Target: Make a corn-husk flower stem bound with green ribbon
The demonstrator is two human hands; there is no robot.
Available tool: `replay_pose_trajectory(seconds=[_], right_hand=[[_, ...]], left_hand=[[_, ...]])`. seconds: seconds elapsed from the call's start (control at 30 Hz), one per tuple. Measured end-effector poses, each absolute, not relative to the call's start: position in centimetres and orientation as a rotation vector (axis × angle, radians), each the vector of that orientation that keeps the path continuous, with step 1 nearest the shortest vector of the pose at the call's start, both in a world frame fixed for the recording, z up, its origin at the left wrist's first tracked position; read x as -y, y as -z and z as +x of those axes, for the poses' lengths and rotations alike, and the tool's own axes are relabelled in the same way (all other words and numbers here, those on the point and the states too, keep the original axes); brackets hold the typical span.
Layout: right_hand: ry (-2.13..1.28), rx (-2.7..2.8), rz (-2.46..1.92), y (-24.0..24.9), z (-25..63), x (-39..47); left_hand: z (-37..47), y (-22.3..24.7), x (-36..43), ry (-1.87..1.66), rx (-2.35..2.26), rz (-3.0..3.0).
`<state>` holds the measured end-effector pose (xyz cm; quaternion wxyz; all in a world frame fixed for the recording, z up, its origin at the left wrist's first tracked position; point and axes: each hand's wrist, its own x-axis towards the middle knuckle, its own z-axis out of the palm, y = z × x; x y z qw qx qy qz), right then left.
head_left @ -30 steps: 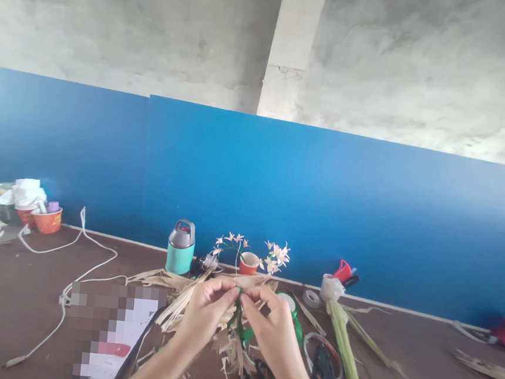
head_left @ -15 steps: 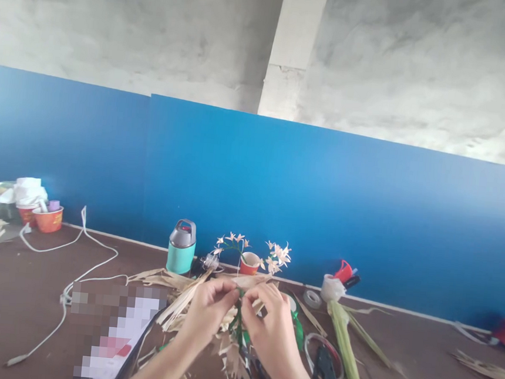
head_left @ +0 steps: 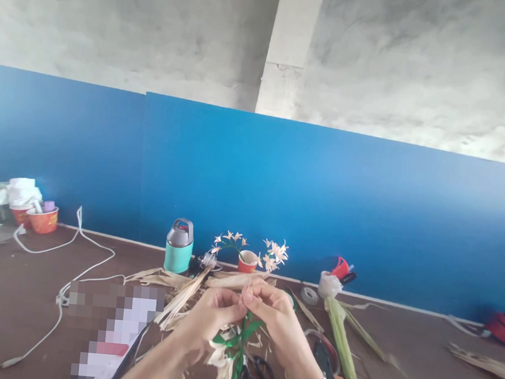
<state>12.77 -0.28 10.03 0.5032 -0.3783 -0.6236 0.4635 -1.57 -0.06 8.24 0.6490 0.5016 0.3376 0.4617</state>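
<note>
In the head view my left hand and my right hand meet with fingertips pinched together. Between them is the upper end of an artificial flower stem, wrapped in green tape. Below the fingers, green strips and cream husk petals hang down. A thin pale tip pokes up above my fingertips, too fine to make out. Black-handled scissors lie just under the stem, partly covered by it. Pale dried husks are spread around and behind both hands.
Behind my hands stand a teal flask, an orange paper cup and cream flower sprays. To the right are a tape roll, green husk stalks and a black tool. A white cable lies left, beside a blurred-out phone-like object.
The green stem has turned and dropped lower, its petals now hanging below my hands. Both hands have drawn closer together at the fingertips. The view has shifted slightly right.
</note>
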Motion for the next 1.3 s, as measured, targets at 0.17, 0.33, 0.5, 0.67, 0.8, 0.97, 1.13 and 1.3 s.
replay_pose_trajectory(seconds=[0.17,0.33,0.5,0.67,0.8,0.97,1.13,1.3], right_hand=[[-0.995,1.505,-1.02,-9.6,12.6,0.2],[-0.777,1.664,-1.187,-9.9,11.4,1.0],[-0.767,1.623,-1.264,-10.1,10.9,1.3],[-1.242,1.398,-1.075,-10.0,11.6,1.1],[-1.642,1.154,-0.939,-9.8,12.1,1.1],[-1.789,1.15,-0.791,-9.5,12.2,0.9],[-1.741,1.252,-0.817,-9.8,12.2,1.1],[-1.658,1.31,-0.854,-9.2,11.9,1.1]], left_hand=[[-2.0,-8.2,-0.3,-1.238,-0.784,0.985],[-2.2,-8.5,-0.4,-1.457,-0.892,1.087],[-2.2,-8.7,-0.1,-1.458,-0.931,1.138],[-2.1,-9.1,0.5,-1.343,-0.728,0.972],[-2.0,-9.2,0.8,-1.187,-0.568,0.883],[-2.3,-9.6,1.1,-1.115,-0.485,0.945],[-2.3,-10.0,1.6,-1.096,-0.447,0.958],[-2.0,-9.5,1.6,-1.114,-0.491,0.92]])
